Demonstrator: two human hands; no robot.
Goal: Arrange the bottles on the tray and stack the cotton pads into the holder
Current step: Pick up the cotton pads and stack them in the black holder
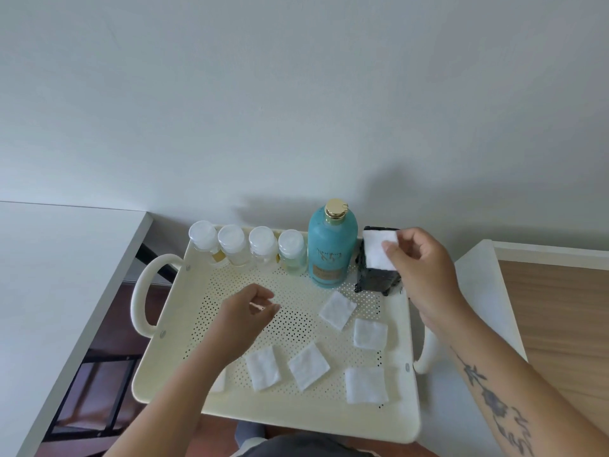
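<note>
Along the tray's far edge five bottles stand in a row, lined up. Right hand pinches one cotton pad over the black holder at the far right corner, likely stacking. Left hand, loosely curled and empty, hovers mid-tray; six pads lie loose near the front edge.

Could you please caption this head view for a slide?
Right hand lowers a cotton pad onto the black holder; bottles line the tray.
</note>
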